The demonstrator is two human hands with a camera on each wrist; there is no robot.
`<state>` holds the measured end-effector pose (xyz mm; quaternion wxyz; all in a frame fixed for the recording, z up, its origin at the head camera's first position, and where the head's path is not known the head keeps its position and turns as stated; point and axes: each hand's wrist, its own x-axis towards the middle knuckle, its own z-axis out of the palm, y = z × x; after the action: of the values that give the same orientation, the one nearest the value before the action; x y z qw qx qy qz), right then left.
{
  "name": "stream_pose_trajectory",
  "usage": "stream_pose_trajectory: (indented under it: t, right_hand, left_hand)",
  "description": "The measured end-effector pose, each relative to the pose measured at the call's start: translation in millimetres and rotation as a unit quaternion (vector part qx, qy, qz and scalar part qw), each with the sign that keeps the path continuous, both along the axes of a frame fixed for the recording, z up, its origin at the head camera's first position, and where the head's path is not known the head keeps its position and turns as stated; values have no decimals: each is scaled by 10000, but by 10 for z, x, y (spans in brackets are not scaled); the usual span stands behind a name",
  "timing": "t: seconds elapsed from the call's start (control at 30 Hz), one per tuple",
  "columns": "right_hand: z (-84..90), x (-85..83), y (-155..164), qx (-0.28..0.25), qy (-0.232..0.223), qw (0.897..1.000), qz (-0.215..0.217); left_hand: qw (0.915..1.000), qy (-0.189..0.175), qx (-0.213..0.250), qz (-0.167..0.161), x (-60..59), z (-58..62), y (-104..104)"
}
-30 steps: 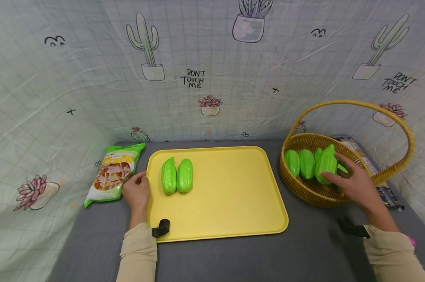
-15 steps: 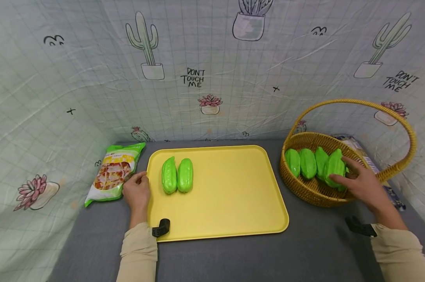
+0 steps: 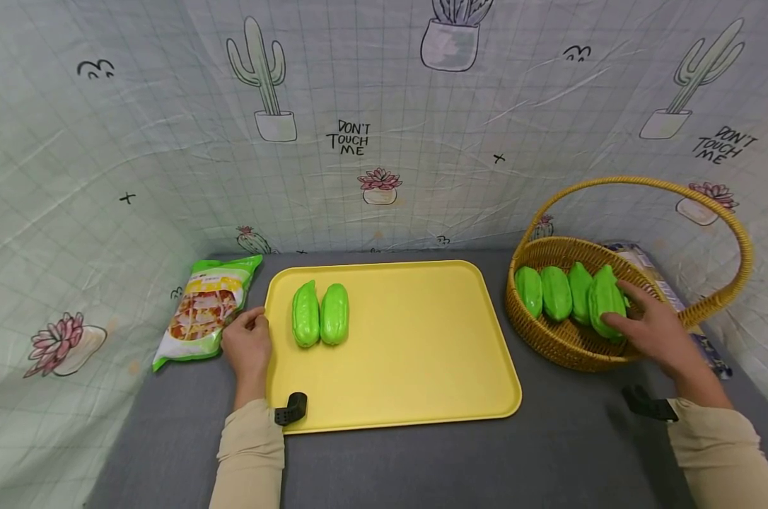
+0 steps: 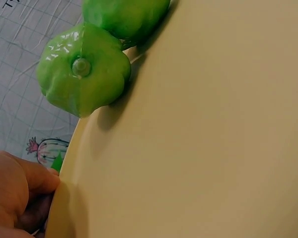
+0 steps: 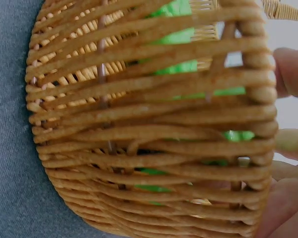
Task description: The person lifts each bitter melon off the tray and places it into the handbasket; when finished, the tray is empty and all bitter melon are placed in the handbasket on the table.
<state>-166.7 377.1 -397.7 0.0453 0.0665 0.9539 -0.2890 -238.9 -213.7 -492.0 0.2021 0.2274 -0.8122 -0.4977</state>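
In the head view, my right hand (image 3: 654, 329) reaches over the wicker basket (image 3: 568, 353) and grips the rightmost glossy green bitter melon (image 3: 603, 304), thumb on its near side. Several more bitter melons (image 3: 556, 293) stand in a row to its left inside the basket. The right wrist view is mostly basket wall (image 5: 154, 119), with fingers (image 5: 293, 74) beyond the rim. My left hand (image 3: 247, 346) pinches the left rim of the yellow tray (image 3: 422, 339), curled fingers at the edge. On the tray's left part two bitter melons (image 3: 305, 314) lie side by side.
A green and white food bag (image 3: 208, 311) lies left of the tray, beside my left hand. The basket's tall handle (image 3: 651, 182) arches over its opening. Behind the basket is a dark patterned packet (image 3: 638, 258). A printed cloth (image 3: 384, 106) hangs behind the grey table (image 3: 473, 466).
My right hand has shifted right and slightly down inside the basket with the bitter melon, uncovering another melon beside it. My left hand has stayed at the tray rim.
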Motion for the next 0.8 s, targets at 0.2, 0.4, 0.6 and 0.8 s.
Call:
stream_pose_trajectory:
  t: [0.2,0.4,0.6,0.8]
  right_hand:
    - [-19,5,-34,96,228,9997,-70]
    - [-3,24,-65,86,405,9991,-131]
    - [158,66,-243,318,652,9973,-148]
    - [260,62,-475,176,1111,9936,33]
  left_hand:
    - [10000,-7,-5,15,-15,-14,0]
    - [10000,-13,-50,53,-11,-11,0]
    - [10000,-30,-14,45,-8,-17,0]
    - [10000,-28,2,10,-3,-11,1]
